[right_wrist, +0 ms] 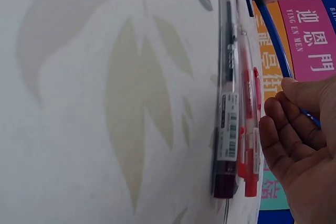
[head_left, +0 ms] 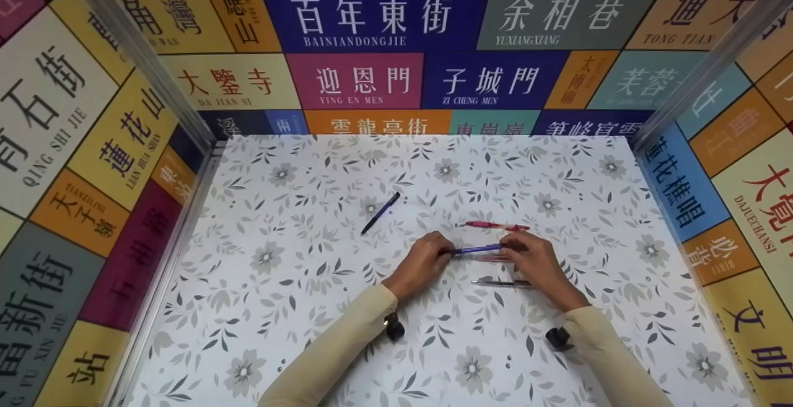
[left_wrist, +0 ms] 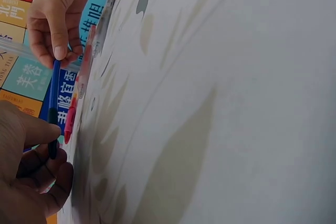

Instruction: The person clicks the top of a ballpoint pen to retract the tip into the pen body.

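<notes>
A blue pen (head_left: 477, 249) with a dark grip is stretched between my two hands. My left hand (head_left: 424, 264) pinches its dark end between thumb and fingers, as the left wrist view shows. At the other end, my right hand (right_wrist: 310, 140) holds the blue barrel between thumb and forefinger. Close by lie a red pen (head_left: 494, 226) beyond the hands, a second red pen (right_wrist: 249, 129) below the blue one, and a clear-barrelled pen (right_wrist: 228, 124) with a white barcode label and dark cap end, nearest me. The right hand partly hides these in the head view.
Another dark blue-purple pen (head_left: 381, 212) lies slanted on the table, left of and beyond my left hand. A white cloth (head_left: 347, 345) with grey leaves and flowers covers the table. Colourful panels with Chinese lettering (head_left: 372, 78) and clear edge strips (head_left: 148, 295) border it.
</notes>
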Tool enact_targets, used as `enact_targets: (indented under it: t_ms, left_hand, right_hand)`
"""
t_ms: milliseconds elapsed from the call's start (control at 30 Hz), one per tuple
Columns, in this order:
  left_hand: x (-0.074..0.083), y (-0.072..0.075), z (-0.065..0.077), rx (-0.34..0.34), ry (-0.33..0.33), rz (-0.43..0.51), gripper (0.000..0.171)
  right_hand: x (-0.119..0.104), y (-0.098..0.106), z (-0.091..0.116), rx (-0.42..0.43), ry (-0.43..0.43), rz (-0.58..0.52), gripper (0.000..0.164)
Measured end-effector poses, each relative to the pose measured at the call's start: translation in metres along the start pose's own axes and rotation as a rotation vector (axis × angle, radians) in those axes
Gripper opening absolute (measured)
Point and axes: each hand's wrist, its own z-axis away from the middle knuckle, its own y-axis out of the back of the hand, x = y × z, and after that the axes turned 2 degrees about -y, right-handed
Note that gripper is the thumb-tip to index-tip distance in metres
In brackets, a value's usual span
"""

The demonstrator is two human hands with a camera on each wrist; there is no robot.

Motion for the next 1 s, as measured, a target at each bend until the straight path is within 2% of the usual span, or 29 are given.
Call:
enact_targets:
  t_ms: [200, 533, 767, 1000]
  left_hand:
    - [-0.004, -0.005, -0.007, -0.012, 0.008, -0.020, 0.012]
    - [-0.004, -0.009, -0.017, -0.036, 0.015, -0.079, 0.015]
    - [-0.005, -0.015, -0.023, -0.005, -0.031, -0.186, 0.013]
    - [-0.007, -0.018, -0.026, -0.010, -0.053, -0.321, 0.011]
  right_hand:
    - [0.006, 0.003, -0.004, -0.009, 0.003, 0.001, 0.016]
    - [0.022, 0.004, -0.008, 0.041, 0.035, 0.045, 0.018]
    - [0.027, 0.010, -0.009, 0.026, -0.012, 0.070, 0.017]
    - [0.030, 0.012, -0.010, 0.010, -0.003, 0.142, 0.014]
